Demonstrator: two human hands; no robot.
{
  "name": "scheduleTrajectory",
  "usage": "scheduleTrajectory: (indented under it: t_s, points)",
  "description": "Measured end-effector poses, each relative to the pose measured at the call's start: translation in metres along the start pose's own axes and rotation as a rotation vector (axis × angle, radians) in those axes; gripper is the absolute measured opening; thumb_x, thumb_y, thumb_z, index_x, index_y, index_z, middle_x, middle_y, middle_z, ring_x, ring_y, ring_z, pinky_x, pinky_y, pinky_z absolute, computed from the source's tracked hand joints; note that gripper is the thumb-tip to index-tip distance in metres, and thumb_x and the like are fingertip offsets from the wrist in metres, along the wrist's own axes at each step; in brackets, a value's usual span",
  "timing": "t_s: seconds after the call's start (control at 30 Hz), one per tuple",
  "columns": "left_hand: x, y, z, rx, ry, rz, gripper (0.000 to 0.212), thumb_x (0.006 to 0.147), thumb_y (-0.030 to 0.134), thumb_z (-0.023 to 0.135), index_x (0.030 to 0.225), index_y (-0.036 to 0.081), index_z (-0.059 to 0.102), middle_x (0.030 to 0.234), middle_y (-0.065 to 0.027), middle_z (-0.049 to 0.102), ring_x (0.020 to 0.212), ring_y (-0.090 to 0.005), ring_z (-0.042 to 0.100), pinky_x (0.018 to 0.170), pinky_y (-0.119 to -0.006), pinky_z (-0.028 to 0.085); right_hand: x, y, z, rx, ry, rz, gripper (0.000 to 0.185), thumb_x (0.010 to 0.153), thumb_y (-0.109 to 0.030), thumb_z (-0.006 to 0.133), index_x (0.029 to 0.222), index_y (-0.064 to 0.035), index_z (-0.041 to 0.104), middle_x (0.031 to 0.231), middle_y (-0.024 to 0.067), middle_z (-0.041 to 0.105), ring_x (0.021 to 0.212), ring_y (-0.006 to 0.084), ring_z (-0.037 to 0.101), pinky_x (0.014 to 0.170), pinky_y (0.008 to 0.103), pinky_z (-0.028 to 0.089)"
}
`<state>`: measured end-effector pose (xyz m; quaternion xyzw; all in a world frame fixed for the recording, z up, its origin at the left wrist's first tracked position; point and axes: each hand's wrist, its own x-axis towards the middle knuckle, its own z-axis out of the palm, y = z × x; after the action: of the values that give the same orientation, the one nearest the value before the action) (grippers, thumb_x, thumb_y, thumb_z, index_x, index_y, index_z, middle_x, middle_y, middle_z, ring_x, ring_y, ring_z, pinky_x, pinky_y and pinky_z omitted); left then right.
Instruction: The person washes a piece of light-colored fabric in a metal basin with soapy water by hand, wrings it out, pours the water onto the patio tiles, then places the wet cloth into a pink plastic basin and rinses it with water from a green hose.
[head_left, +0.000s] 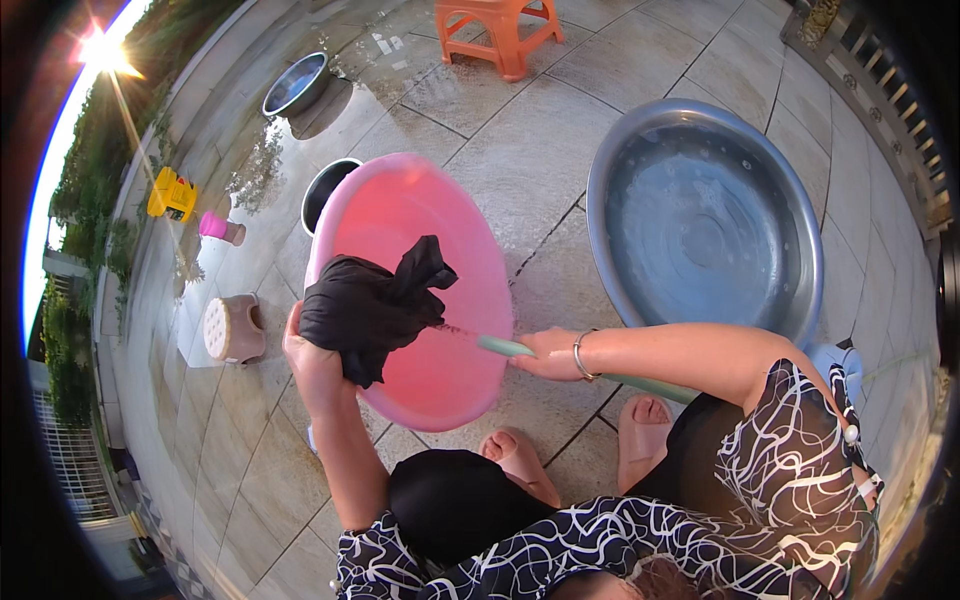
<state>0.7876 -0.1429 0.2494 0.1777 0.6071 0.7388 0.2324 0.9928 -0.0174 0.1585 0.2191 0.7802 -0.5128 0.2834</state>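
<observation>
My left hand (313, 360) grips a bunched black cloth (367, 311) from its left side and holds it over a pink plastic basin (476, 247). The cloth hides part of that hand's fingers. In my right hand (553, 355) is a pale green hose (504, 346), its end pointing left at the cloth. A thin stream of water (454, 330) runs from the hose end to the cloth's lower right side. Behind my right wrist the hose passes under the forearm towards my lap. No water level can be made out in the pink basin.
A large metal basin (701, 225) with water stands at right. Beyond the pink basin are a dark bowl (326, 191), a smaller metal basin (298, 84) and an orange plastic stool (501, 37). At left are a small stool (236, 328), a pink cup (217, 226) and a yellow bucket (172, 195) on wet tiles.
</observation>
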Motion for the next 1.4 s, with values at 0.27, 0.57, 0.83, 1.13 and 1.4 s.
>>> scheduleTrajectory:
  t_s: [0.27,0.57,0.83,1.13,1.4]
  points:
    - [-0.012,0.023,0.016,0.606,0.089,0.447,0.012,0.066,0.001,0.054,0.071,0.001,0.043,0.068,0.0008,0.041,0.064,-0.0072,0.037,0.058,-0.018,0.032,-0.010,-0.008,-0.008,0.032,0.000,0.022,0.039,0.081,-0.031,0.032,0.099,0.0011,0.044,0.079,0.0175,0.054,0.057,0.0269,0.054,0.049,0.0369,0.046]
    - [-0.018,0.017,0.031,0.860,0.034,0.693,0.021,0.063,0.000,0.054,0.082,-0.002,0.044,0.074,-0.0004,0.041,0.069,-0.0095,0.039,0.066,-0.019,0.033,-0.022,-0.011,-0.023,0.067,0.072,0.036,0.038,0.083,-0.036,0.032,0.097,-0.0028,0.045,0.075,0.0143,0.053,0.065,0.0258,0.052,0.061,0.0366,0.042]
    - [0.006,-0.007,0.016,0.137,0.027,0.308,0.019,0.069,-0.002,0.052,0.086,0.000,0.045,0.078,-0.0042,0.049,0.072,-0.0112,0.048,0.068,-0.023,0.040,-0.031,-0.009,-0.043,0.128,0.144,0.031,0.038,0.083,-0.034,0.033,0.095,0.0002,0.044,0.078,0.0157,0.053,0.065,0.0261,0.054,0.060,0.0364,0.042]
    - [0.023,-0.113,-0.076,-0.740,-0.223,-0.376,0.038,0.082,0.019,0.034,0.113,-0.003,0.037,0.115,-0.0199,0.040,0.105,-0.0316,0.040,0.091,-0.045,0.032,-0.034,-0.005,-0.057,0.159,0.247,0.133,0.039,0.083,-0.034,0.031,0.090,0.0029,0.042,0.062,0.0138,0.051,0.041,0.0219,0.049,0.040,0.0349,0.042]
    - [-0.047,-0.181,-0.142,-0.441,-0.003,-0.501,0.036,0.081,0.021,0.037,0.110,0.000,0.041,0.112,-0.0155,0.042,0.102,-0.0299,0.042,0.088,-0.043,0.035,-0.019,0.012,-0.035,0.237,0.134,0.350,0.041,0.083,-0.037,0.029,0.101,-0.0002,0.033,0.060,0.0123,0.047,0.038,0.0195,0.046,0.033,0.0318,0.042]
